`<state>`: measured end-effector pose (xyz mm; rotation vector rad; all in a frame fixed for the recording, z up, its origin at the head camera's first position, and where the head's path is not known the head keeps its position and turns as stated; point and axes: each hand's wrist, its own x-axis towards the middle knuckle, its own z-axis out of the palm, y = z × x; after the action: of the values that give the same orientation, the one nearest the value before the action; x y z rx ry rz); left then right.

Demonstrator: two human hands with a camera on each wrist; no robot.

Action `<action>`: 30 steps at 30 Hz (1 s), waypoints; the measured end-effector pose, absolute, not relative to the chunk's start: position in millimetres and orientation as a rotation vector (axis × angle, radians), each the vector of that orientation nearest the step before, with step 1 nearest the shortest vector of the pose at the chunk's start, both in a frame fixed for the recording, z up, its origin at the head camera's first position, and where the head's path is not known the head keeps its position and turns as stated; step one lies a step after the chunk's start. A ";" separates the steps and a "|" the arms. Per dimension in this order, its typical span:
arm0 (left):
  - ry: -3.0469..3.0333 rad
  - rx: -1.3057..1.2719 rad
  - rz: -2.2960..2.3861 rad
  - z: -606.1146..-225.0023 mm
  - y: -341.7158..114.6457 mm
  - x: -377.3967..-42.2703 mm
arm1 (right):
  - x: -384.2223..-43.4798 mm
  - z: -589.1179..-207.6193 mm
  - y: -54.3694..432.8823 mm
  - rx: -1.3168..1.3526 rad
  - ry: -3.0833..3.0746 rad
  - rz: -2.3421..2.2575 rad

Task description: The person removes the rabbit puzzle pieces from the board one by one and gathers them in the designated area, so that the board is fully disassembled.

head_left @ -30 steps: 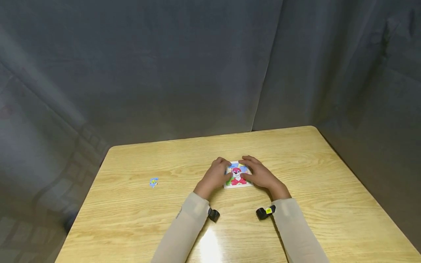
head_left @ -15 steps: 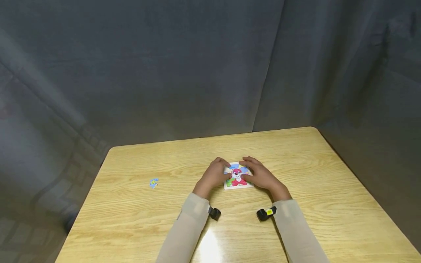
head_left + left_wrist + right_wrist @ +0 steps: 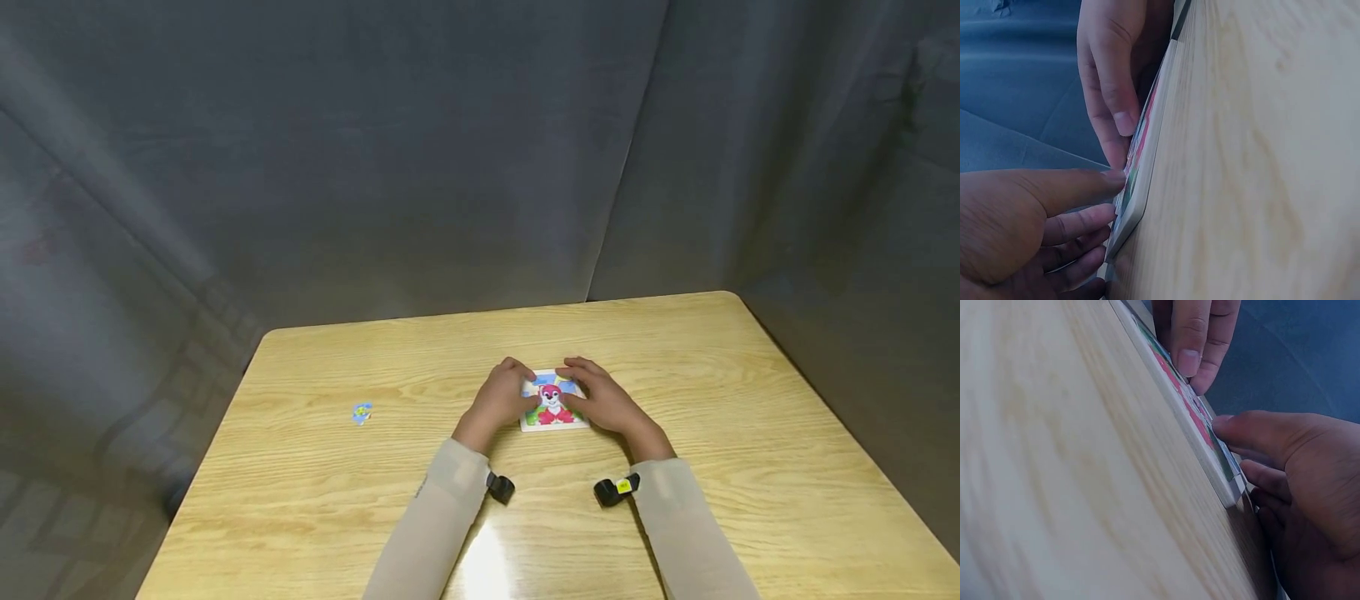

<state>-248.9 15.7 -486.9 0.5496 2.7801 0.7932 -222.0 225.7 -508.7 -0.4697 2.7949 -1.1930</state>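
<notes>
A small jigsaw puzzle (image 3: 552, 402) with a white rim lies flat on the table, showing a red and white cartoon animal against blue and green. My left hand (image 3: 502, 395) holds its left side, thumb on the picture and fingers along the edge. Opposite it, my right hand (image 3: 606, 403) holds the right side the same way. In the left wrist view, the left thumb tip overlaps the picture of the puzzle (image 3: 1138, 181). The right wrist view shows the right thumb right at the puzzle's (image 3: 1188, 415) surface. Parts of both side edges are hidden by the fingers.
A small light-blue puzzle piece (image 3: 362, 413) with a yellow-green mark lies to the left on the wooden table (image 3: 315, 492). Dark grey curtains (image 3: 420, 167) hang behind the table and along its sides. Each sleeved wrist wears a small black camera (image 3: 500, 488).
The whole head view has shifted slightly, so everything appears a little further right. Both hands stay at the puzzle's sides, with only slight finger movement. The loose piece has not moved on the table.
</notes>
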 end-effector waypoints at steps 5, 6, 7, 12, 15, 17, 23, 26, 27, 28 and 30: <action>2.806 0.542 0.772 -489.4 17.7 -249.8 | -222.8 -508.4 224.4 -0.469 2.801 -1.203; 2.812 0.536 0.768 -489.9 18.0 -249.8 | -222.9 -508.5 223.9 -0.465 2.802 -1.202; 2.817 0.529 0.764 -490.9 18.4 -250.1 | -222.8 -508.3 223.4 -0.460 2.800 -1.204; 2.837 0.505 0.748 -493.7 20.5 -250.6 | -222.6 -508.9 222.2 -0.440 2.808 -1.211; 2.841 0.497 0.749 -494.0 21.4 -250.9 | -222.4 -509.1 222.1 -0.449 2.814 -1.218; 2.838 0.490 0.754 -493.8 21.9 -250.4 | -222.3 -509.5 222.3 -0.445 2.813 -1.221; 2.833 0.471 0.772 -493.3 21.9 -249.4 | -222.2 -508.9 222.3 -0.424 2.801 -1.233; 2.830 0.464 0.781 -492.9 21.9 -249.1 | -222.0 -508.3 222.0 -0.424 2.799 -1.234; 2.830 0.463 0.783 -492.8 21.9 -249.0 | -221.9 -508.2 221.9 -0.426 2.800 -1.233; 2.831 0.463 0.783 -492.6 21.9 -248.9 | -221.8 -508.1 222.0 -0.431 2.803 -1.229; 2.832 0.466 0.784 -492.3 22.1 -249.0 | -221.7 -508.0 222.0 -0.434 2.806 -1.227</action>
<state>-249.0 22.1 -492.3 0.4657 2.8321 0.7844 -221.7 222.0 -508.0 -0.4339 2.8055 -1.2273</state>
